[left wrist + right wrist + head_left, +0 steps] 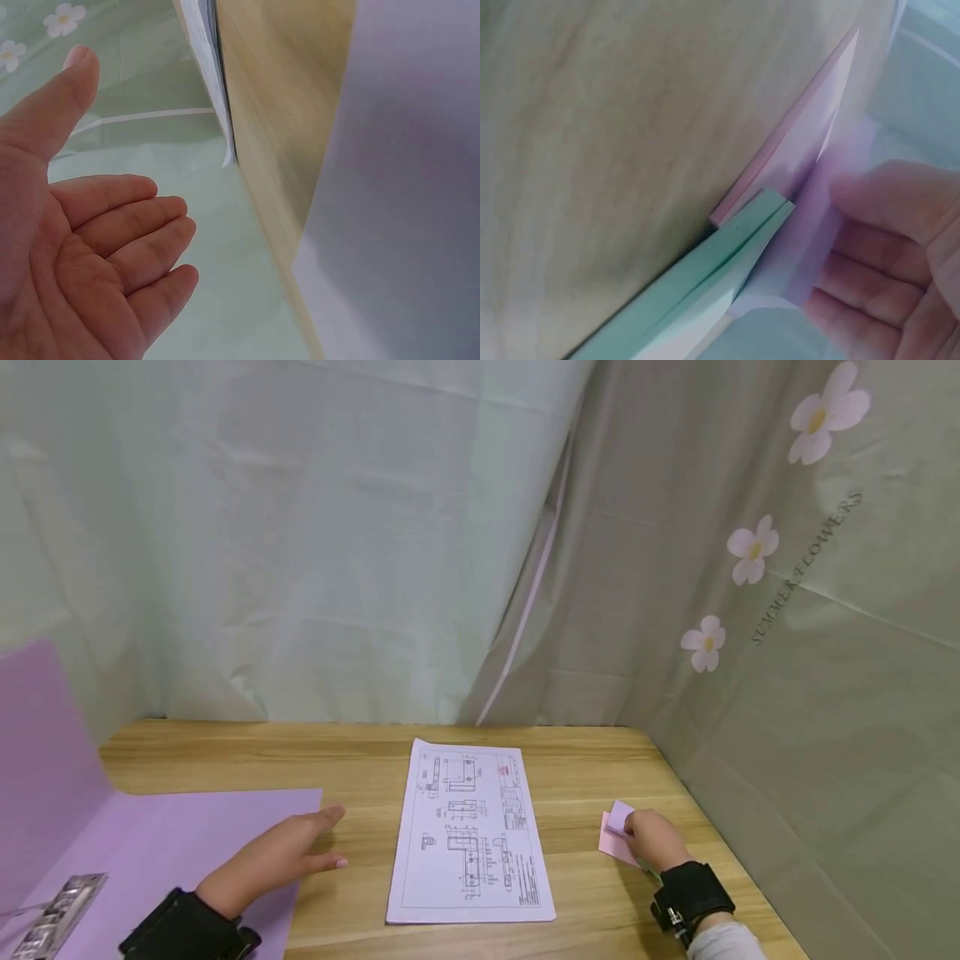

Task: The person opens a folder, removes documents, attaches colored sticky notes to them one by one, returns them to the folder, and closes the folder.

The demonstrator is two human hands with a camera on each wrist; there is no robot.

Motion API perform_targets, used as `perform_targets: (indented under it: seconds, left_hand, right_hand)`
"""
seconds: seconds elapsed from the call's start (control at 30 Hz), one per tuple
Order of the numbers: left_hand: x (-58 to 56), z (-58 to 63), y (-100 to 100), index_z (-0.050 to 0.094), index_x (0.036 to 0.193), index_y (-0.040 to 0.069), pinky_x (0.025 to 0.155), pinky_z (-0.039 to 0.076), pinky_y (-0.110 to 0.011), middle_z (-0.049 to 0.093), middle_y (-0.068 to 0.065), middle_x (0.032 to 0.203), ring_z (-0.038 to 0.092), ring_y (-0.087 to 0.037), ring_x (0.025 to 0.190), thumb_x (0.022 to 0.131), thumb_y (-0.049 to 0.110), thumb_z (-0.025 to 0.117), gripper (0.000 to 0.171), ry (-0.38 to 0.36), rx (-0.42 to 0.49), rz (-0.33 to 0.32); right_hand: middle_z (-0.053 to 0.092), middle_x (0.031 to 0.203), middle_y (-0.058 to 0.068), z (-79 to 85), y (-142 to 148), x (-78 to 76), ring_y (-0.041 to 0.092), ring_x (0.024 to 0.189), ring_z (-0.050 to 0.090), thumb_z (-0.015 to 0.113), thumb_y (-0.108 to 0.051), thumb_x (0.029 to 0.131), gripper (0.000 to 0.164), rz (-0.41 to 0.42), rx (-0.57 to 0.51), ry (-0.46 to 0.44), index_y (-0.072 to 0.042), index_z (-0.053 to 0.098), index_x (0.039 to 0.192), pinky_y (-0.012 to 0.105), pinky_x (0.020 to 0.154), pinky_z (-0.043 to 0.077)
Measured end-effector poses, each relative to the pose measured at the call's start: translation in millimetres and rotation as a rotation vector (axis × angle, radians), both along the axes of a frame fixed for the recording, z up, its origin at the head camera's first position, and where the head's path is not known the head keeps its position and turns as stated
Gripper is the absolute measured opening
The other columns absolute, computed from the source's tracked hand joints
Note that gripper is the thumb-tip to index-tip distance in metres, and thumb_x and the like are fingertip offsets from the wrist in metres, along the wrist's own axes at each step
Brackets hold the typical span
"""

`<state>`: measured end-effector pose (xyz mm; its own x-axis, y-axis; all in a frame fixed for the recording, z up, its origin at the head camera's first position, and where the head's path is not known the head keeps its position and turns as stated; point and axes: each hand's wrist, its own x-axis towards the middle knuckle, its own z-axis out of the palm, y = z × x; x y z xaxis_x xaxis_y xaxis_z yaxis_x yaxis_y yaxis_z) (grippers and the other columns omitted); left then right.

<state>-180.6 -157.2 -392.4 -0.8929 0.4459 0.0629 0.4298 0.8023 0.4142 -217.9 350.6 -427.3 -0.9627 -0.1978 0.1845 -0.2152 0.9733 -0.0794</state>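
My right hand (658,839) pinches a purple sticky note (619,817) between thumb and curled fingers at the right of the table. Under it lies a pink sticky-note pad (613,847). In the right wrist view a green sticky-note pad (697,277) overlaps the pink one, and the purple note bends up beside the fingers (877,285). On the left, my left hand (277,856) hovers by the right edge of an open purple folder (202,827), fingers extended, thumb apart, palm holding nothing.
A stack of printed technical drawings (468,843) lies mid-table between the hands. The folder's metal clip (63,914) is at lower left, its cover (45,760) raised. Pale green curtains (337,543) hang behind the wooden table (360,768) and along its right side.
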Motion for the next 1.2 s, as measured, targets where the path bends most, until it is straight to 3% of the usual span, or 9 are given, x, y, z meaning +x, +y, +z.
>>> perform_targets:
  seconds: [0.23,0.4,0.63,0.87,1.07,1.2]
  left_hand:
    - [0.2,-0.7,0.0,0.047,0.121,-0.011,0.092,0.039,-0.049,0.050,-0.025,0.124,0.048,-0.038,0.114,0.074,0.032,0.069,0.068,-0.012,-0.005,0.003]
    - [0.1,1.1,2.5,0.048,0.121,-0.011,0.093,0.039,-0.049,0.050,-0.025,0.124,0.048,-0.038,0.115,0.074,0.031,0.069,0.067,-0.015,-0.010,0.003]
    - [-2.7,1.9,8.8,0.049,0.120,-0.012,0.093,0.039,-0.048,0.051,-0.026,0.123,0.049,-0.037,0.114,0.074,0.031,0.069,0.066,-0.004,-0.022,-0.008]
    - [-7.8,3.5,19.6,0.048,0.121,-0.011,0.094,0.039,-0.048,0.049,-0.025,0.125,0.048,-0.036,0.116,0.075,0.030,0.068,0.065,-0.024,-0.021,-0.004]
    - [-13.1,5.0,32.7,0.047,0.122,-0.011,0.095,0.038,-0.048,0.049,-0.025,0.126,0.047,-0.036,0.116,0.078,0.027,0.067,0.061,0.029,0.000,-0.054]
    - [-15.2,7.8,45.6,0.050,0.120,-0.011,0.094,0.040,-0.047,0.052,-0.024,0.122,0.049,-0.035,0.114,0.078,0.023,0.067,0.056,0.079,0.018,-0.106]
  right_hand:
    - [0.050,0.054,-0.002,7.5,-0.5,0.1,0.011,0.049,0.039,0.063,-0.002,0.074,0.024,-0.019,0.036,0.104,-0.011,0.051,0.055,0.027,0.043,0.030]
    - [0.056,0.057,0.001,16.7,-0.1,-0.8,0.011,0.049,0.045,0.062,-0.003,0.077,0.020,-0.032,0.057,0.131,-0.009,0.055,0.059,0.028,0.043,0.033]
    - [0.053,0.055,0.000,26.2,-6.8,-0.8,0.008,0.048,0.041,0.063,-0.001,0.076,0.019,0.018,0.068,0.208,-0.009,0.056,0.061,0.024,0.044,0.031]
    - [0.055,0.057,-0.003,38.2,-33.3,4.0,0.006,0.049,0.044,0.064,-0.003,0.076,0.015,0.095,0.104,0.288,-0.012,0.060,0.065,0.022,0.046,0.032]
    - [0.055,0.058,-0.005,45.3,-64.4,9.6,0.005,0.049,0.044,0.067,-0.007,0.075,0.011,0.141,0.098,0.335,-0.012,0.063,0.067,0.021,0.044,0.035]
    - [0.050,0.055,-0.009,50.3,-86.1,13.8,0.003,0.048,0.035,0.067,-0.007,0.074,0.014,0.210,0.104,0.369,-0.013,0.060,0.064,0.019,0.043,0.030]
